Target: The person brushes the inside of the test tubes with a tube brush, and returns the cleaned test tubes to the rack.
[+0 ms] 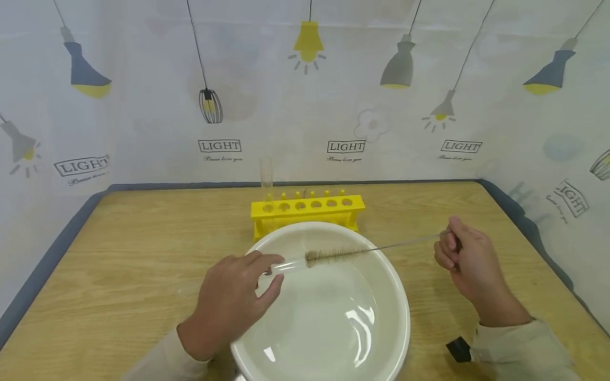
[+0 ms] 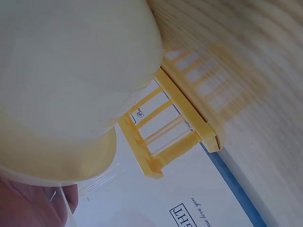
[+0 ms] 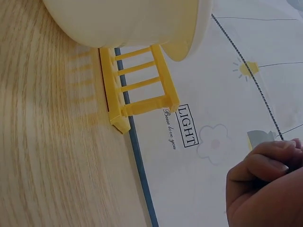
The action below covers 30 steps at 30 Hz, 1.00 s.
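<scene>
Over the white basin (image 1: 399,296), my left hand (image 1: 233,296) holds a clear glass test tube (image 1: 292,264) between thumb and fingers, its mouth toward the right. A test tube brush (image 1: 340,255) with tan bristles lies in line with the tube, its bristle tip right at the mouth. To the right of the basin, my right hand (image 1: 472,259) grips the far end of the brush's thin wire handle (image 1: 410,243). In the right wrist view the curled fingers (image 3: 270,163) and the twisted wire (image 3: 246,61) show; the bristles are out of that frame.
Behind the basin stands a yellow test tube rack (image 1: 307,208), with one upright glass tube (image 1: 266,174) in its leftmost hole. A small black object (image 1: 459,349) is by the right sleeve. The wooden table (image 1: 128,254) ends at a printed white backdrop (image 1: 286,116).
</scene>
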### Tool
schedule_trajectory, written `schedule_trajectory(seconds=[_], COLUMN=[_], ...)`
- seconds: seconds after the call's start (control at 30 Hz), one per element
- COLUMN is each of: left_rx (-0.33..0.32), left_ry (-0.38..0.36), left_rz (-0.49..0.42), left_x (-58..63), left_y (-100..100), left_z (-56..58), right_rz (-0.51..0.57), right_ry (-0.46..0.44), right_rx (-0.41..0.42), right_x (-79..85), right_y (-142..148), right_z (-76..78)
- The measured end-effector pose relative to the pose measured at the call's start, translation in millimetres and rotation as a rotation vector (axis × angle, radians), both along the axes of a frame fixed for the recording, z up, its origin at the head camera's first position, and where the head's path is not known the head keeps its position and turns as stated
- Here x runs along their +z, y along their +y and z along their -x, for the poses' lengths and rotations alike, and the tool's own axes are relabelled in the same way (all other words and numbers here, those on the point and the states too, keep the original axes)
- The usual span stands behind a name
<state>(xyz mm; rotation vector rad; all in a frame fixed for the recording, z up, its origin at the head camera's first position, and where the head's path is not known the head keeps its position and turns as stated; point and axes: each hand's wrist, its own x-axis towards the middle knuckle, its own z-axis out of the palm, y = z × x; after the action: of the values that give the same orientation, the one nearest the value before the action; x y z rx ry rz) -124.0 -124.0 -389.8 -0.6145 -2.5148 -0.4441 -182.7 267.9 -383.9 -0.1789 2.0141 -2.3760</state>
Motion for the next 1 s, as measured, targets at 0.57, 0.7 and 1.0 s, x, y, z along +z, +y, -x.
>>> schedule_trajectory(seconds=[0.57, 0.7, 1.0], left_rx=[-0.019, -0.056, -0.095], left_ry=[0.038, 0.047, -0.020], left_rz=[0.066, 0.079, 0.070], left_x=[0.9, 0.4, 2.2], left_y=[-8.7, -11.5, -17.4], left_z=[5.8, 8.0, 9.9], right_rz=[-0.044, -0.019, 0.032], right_ry=[0.063, 0.101, 0.207], right_rx=[0.066, 0.062, 0.106], right_x=[-4.1, -5.3, -10.2], right_y=[1.4, 0.0, -0.7], right_z=[0.6, 0.7, 2.8])
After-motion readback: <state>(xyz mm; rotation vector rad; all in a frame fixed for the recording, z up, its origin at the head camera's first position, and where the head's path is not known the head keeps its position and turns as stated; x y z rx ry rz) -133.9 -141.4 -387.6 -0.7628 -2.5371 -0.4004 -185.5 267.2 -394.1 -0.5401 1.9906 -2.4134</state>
